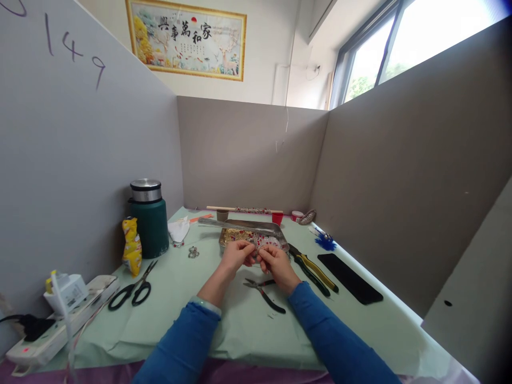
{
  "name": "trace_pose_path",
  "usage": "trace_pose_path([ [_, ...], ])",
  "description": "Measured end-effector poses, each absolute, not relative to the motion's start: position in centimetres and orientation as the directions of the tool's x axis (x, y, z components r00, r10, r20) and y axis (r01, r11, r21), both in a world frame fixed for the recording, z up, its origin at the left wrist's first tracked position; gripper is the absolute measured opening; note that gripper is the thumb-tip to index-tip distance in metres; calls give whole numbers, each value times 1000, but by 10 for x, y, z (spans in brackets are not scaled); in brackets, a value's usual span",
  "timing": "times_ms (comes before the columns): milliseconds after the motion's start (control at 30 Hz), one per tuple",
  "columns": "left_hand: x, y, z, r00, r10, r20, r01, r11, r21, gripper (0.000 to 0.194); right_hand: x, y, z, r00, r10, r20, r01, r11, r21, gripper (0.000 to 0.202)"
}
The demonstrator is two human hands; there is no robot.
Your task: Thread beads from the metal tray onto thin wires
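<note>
Fingertip work, done close in with both hands, seems to be the step in hand. Left hand (239,253) and right hand (277,261) meet at the clock's centre, thumb and forefinger of each closed in a pinch, tips almost touching. Whatever lies between them is too small to make out (I cannot tell bead from wire, or whether anything is there), so the thing being worked, if held, is at that meeting point. From this pose, the next move calls, I judge, for steady wrists and a fine, light pinch.

Just beyond, at twelve o'clock, sits a shallow metal tray (221,246), partly hidden by the fingers, with grainy golden beads (236,235) to its left and glassy, pinkish beads (270,241) to its right. Long, thin, shiny strips (240,226) lie across it. Farther out at twelve, a pale, straight rod (220,208) carries a knobbly beaded sleeve (253,210).

At six, small pliers (262,292) lie splayed, with smooth, curved handles; at four, longer pliers (311,266) have yellow-and-black grips. Round-looped scissors (141,281) rest at eight, a loose, silvery coil (193,252) at nine, and a feathery blue tuft (326,242) at three. Beneath everything spreads a faintly creased, pale green cloth (180,320).
</note>
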State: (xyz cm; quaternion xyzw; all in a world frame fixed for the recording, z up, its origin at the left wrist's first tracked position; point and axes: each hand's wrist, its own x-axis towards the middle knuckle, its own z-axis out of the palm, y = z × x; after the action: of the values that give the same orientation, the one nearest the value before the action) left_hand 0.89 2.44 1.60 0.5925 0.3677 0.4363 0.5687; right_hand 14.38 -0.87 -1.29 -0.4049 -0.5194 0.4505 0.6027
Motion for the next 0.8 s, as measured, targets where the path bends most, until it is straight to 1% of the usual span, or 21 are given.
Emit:
trace_pose_path([
  [200, 9, 21, 19, 367, 928, 66, -14, -66, 998, 21, 143, -12, -11, 56, 969, 242, -73, 246, -967, 34],
  [367, 5, 22, 19, 419, 908, 5, -117, 48, 992, 24, 146, -11, -10, 137, 957, 254, -76, 266, -961, 32],
  [533, 3, 23, 16, 480, 877, -17, -152, 103, 983, 29, 148, -11, -10, 148, 943, 297, -78, 311, -947, 30],
  [700, 6, 22, 15, 469, 883, -27, -119, 93, 989, 27, 144, -12, -10, 138, 940, 312, -61, 323, -945, 27],
  [800, 5, 25, 14, 433, 901, -22, -181, 110, 977, 23, 144, -10, -11, 134, 938, 319, -45, 328, -944, 26],
])
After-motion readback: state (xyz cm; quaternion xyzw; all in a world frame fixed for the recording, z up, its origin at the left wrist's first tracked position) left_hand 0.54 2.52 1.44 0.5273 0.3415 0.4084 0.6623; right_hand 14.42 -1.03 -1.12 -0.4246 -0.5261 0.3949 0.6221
